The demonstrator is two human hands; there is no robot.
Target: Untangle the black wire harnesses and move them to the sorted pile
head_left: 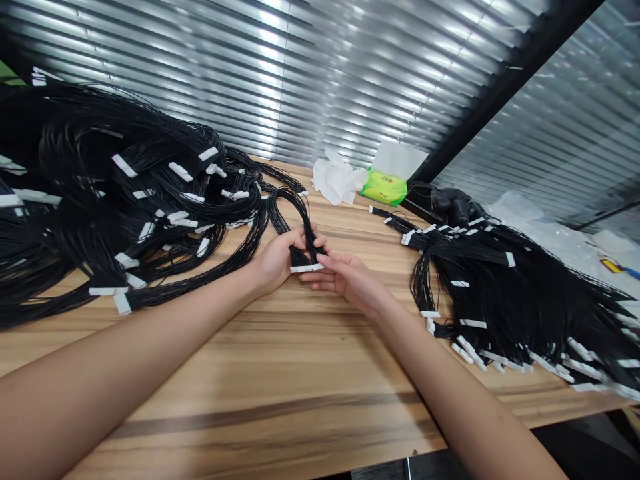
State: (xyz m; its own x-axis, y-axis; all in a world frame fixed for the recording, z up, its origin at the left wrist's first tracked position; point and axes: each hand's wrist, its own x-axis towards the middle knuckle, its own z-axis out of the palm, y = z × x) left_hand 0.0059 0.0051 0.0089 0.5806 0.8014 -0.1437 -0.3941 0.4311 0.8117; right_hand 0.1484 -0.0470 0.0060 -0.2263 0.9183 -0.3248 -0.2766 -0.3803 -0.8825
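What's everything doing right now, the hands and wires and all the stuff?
Left hand: gripping wire bundle
Right hand: touching the bundle near its white connector
Left wire pile: heaped, tangled
Right wire pile: spread out
Tissue: crumpled
Green packet: lying down
Blinds: lowered

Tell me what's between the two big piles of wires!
The head view shows the left hand and right hand holding a black wire bundle with a white connector.

The one camera sits on the person's head. It looks forward and down, close above the left hand (pixel 275 263), the right hand (pixel 347 280) and the brown wooden table (pixel 260 353), facing shiny gray window blinds (pixel 280 80).
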